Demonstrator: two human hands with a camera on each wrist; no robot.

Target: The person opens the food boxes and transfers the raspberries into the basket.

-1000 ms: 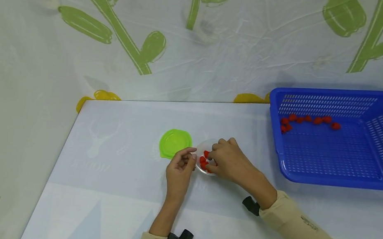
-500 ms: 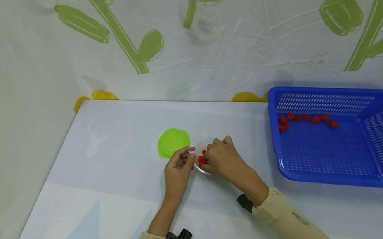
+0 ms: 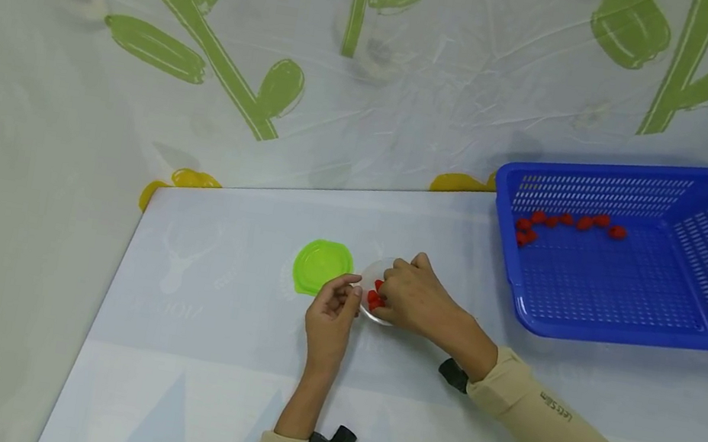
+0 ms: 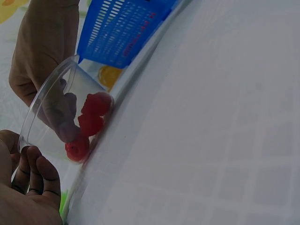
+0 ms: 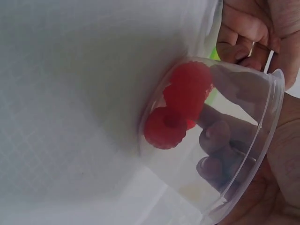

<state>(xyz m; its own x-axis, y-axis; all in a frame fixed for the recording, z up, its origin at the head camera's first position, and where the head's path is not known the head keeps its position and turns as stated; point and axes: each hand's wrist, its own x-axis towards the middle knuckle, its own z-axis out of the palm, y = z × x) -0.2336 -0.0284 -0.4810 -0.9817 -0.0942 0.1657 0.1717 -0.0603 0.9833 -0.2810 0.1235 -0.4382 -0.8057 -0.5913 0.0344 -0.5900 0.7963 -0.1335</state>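
Note:
A clear plastic cup with several red raspberries at its bottom stands tilted in the wrist views. The left hand pinches the cup's rim between thumb and fingers. From the other side the right hand reaches into the cup, a fingertip touching one raspberry. Whether its thumb and finger pinch that berry is hidden. Through the cup wall its other fingers look bent and hold nothing visible. A bright green lid lies on the table just beyond the left hand.
A blue slotted basket stands at the back right of the table, with several raspberries along its far left side. A leaf-printed wall sheet hangs behind the table, whose left edge shows.
The right hand has shifted slightly left and deeper over the cup, covering more of the raspberries. The left hand keeps its hold on the rim. Lid and basket stay put.

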